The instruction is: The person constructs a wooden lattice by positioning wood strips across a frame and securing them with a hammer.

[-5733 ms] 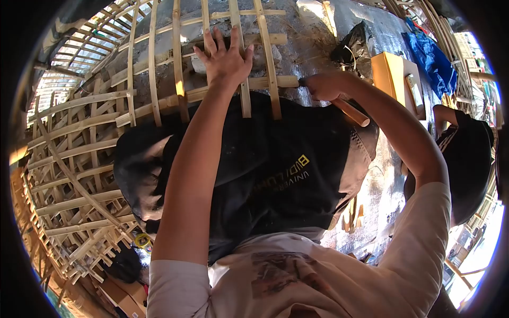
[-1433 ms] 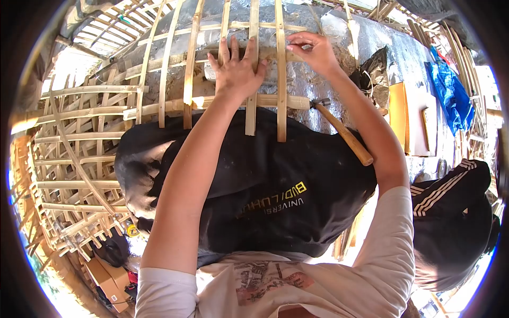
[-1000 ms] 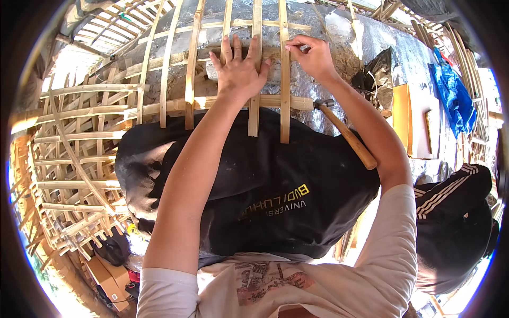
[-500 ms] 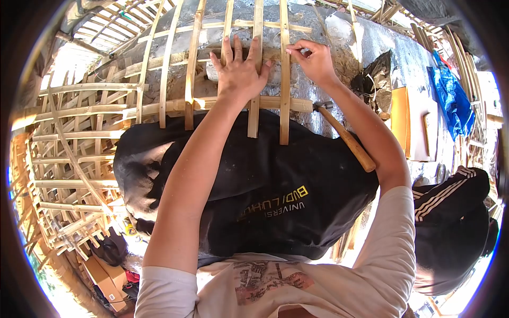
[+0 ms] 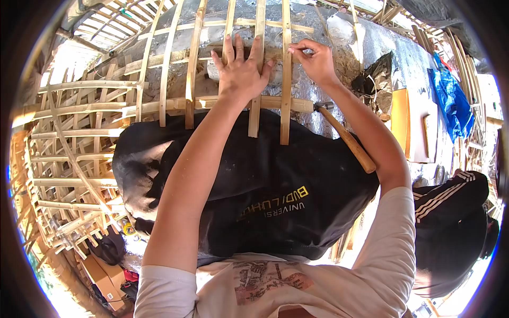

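Observation:
My left hand [image 5: 241,71] lies with fingers spread across the upright bamboo strips, its palm beside one long strip [image 5: 259,32]. To its right, my right hand [image 5: 315,61] has thumb and index finger pinched at the edge of another bamboo strip [image 5: 286,95]. Whatever sits in that pinch is too small to make out. Below runs a thicker bamboo crosspiece [image 5: 217,102], passing under the strips. A hammer [image 5: 347,139] with a wooden handle leans near my right forearm, its head by the end of the crosspiece. Black cloth [image 5: 254,185] with yellow lettering covers my lap.
Woven bamboo lattice [image 5: 79,135] fills the left side. On the right are a blue plastic bag [image 5: 450,100], a dark crumpled bag [image 5: 376,79] and an orange-and-white board [image 5: 416,127]. Another person in black clothing [image 5: 450,233] is at lower right. Cardboard boxes [image 5: 103,281] stand lower left.
Both hands keep nearly the same place and pose. The view has shifted very slightly; nothing has visibly been taken hold of or let go.

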Demonstrator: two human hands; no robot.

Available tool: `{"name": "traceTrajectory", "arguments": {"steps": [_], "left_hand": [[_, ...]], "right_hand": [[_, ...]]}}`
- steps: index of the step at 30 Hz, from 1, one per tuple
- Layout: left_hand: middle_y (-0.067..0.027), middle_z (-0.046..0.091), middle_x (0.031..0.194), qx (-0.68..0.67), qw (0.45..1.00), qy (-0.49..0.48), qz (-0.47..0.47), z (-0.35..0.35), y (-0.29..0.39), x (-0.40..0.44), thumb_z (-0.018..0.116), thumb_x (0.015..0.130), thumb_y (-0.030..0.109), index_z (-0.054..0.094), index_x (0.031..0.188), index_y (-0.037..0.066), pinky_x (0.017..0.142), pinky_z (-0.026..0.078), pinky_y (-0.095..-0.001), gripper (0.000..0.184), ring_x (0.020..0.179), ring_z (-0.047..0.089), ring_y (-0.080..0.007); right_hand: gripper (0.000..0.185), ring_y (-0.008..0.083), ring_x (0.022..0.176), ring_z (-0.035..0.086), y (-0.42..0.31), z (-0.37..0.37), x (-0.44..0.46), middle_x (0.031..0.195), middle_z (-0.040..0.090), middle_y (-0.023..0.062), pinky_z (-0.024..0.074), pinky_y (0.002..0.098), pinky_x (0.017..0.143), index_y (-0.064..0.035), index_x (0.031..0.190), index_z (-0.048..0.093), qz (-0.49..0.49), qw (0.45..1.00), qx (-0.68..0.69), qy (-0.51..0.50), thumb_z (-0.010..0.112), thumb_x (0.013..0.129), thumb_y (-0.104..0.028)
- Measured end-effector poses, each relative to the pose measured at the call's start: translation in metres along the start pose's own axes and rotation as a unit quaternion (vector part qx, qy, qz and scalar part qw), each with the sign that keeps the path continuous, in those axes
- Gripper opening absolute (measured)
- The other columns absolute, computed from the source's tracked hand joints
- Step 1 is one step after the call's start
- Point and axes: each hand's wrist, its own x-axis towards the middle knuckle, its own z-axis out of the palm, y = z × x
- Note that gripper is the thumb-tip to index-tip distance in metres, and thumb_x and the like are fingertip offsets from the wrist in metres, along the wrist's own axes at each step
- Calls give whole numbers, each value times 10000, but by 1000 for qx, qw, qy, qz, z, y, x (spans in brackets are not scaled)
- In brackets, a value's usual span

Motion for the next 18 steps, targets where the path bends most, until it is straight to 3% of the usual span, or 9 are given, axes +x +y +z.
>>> {"name": "traceTrajectory", "arguments": {"steps": [8, 18], "left_hand": [[-211, 195, 1619, 2, 1000, -1, 0, 0, 1, 0, 344, 989, 568, 215, 1580, 238, 1163, 79, -677, 689, 1513, 72, -410], [-209, 229, 1607, 9, 1000, -13, 1, 0, 0, 1, 381, 979, 579, 229, 1575, 247, 1156, 83, -689, 699, 1514, 79, -398]], "right_hand": [[102, 131, 805, 720, 9, 3, -1, 940, 763, 69, 583, 269, 682, -35, 910, 724, 10, 1000, 9, 17, 743, 872, -128], [114, 146, 632, 673, 6, 2, -3, 936, 761, 54, 520, 273, 569, -63, 929, 734, -6, 1000, -30, 4, 728, 889, -170]]}}
